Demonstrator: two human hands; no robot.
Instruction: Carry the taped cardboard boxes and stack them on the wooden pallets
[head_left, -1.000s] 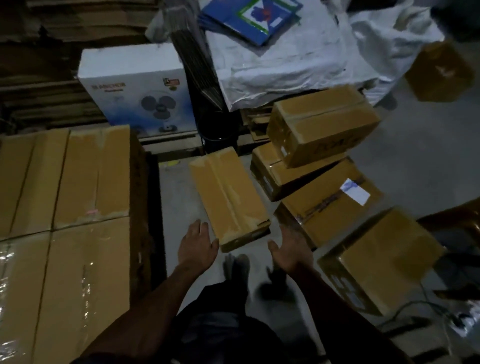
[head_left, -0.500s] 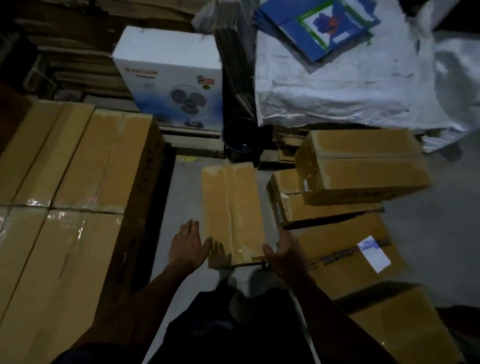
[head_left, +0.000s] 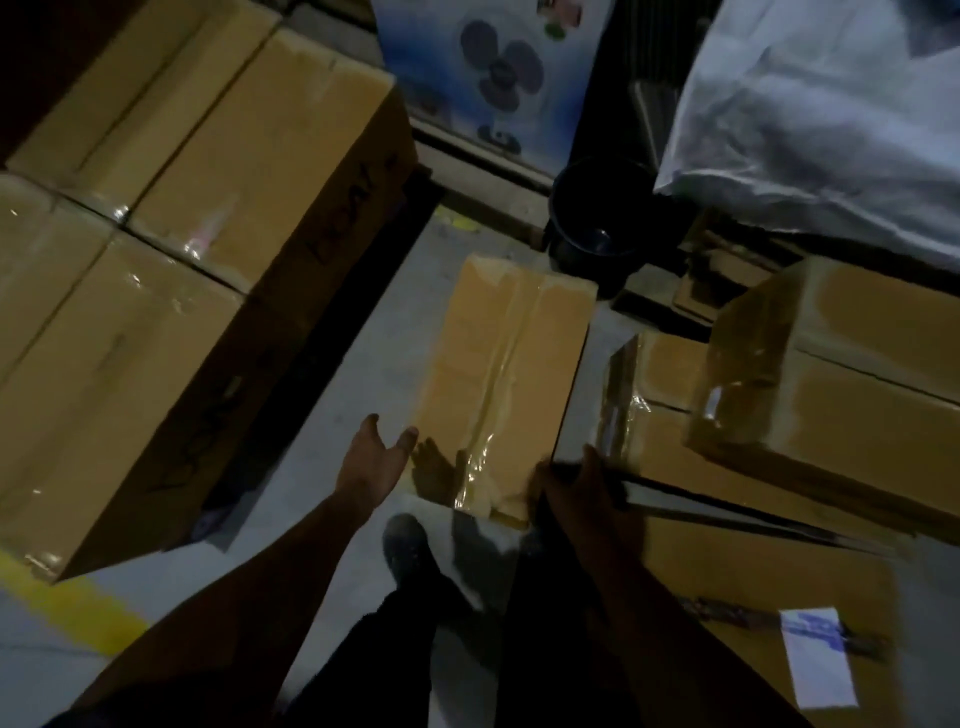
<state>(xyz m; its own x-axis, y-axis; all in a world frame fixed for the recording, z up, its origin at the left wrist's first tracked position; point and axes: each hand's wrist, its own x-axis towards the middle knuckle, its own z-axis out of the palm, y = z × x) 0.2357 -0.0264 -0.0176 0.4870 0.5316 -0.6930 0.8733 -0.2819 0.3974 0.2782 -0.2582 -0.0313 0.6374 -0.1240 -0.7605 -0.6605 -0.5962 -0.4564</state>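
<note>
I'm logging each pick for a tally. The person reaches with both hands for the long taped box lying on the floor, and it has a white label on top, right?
Not quite. The head view shows the long taped box bearing only clear tape; the white label sits on another box at lower right. Both the left hand and the right hand do reach for it.

no readable text, white label (head_left: 818, 667) blurred

Your left hand (head_left: 370, 467) reaches forward and down, palm turned inward, fingers straight and spread, thumb apart. Your right hand (head_left: 582, 493) extends alongside it, palm facing left; its fingers are blurred. Both forearms angle in from the lower edge.
</note>
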